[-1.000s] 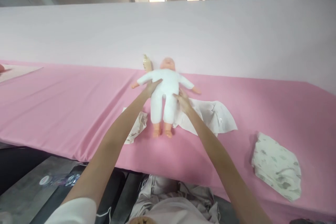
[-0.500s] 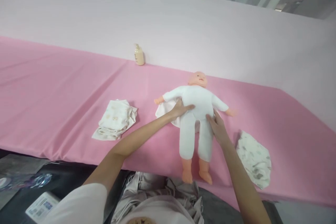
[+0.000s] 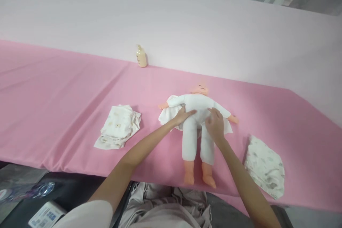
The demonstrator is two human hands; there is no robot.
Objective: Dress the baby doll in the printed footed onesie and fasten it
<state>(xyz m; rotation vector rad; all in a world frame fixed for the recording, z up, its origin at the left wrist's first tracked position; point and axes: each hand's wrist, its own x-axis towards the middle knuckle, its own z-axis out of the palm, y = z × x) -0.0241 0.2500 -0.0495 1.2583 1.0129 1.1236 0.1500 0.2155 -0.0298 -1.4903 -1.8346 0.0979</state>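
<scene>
A baby doll (image 3: 196,128) in a white suit lies on its back on the pink table cover (image 3: 66,103), head away from me, bare feet near the front edge. Under its upper body lies a white cloth (image 3: 167,114). My left hand (image 3: 184,115) rests flat, fingers stretched, on the doll's left side at the waist. My right hand (image 3: 215,126) lies on the doll's belly and right hip with fingers curved; whether it grips the suit I cannot make out.
A folded printed cloth (image 3: 117,126) lies left of the doll. Another folded patterned cloth (image 3: 264,165) lies at the right near the front edge. A small cream pump bottle (image 3: 141,57) stands at the back against the pale wall cover. My lap is below the table edge.
The doll was carried from beside the bottle to the right and toward me and set down on the white cloth. Since half a second ago my right hand slid onto its belly.
</scene>
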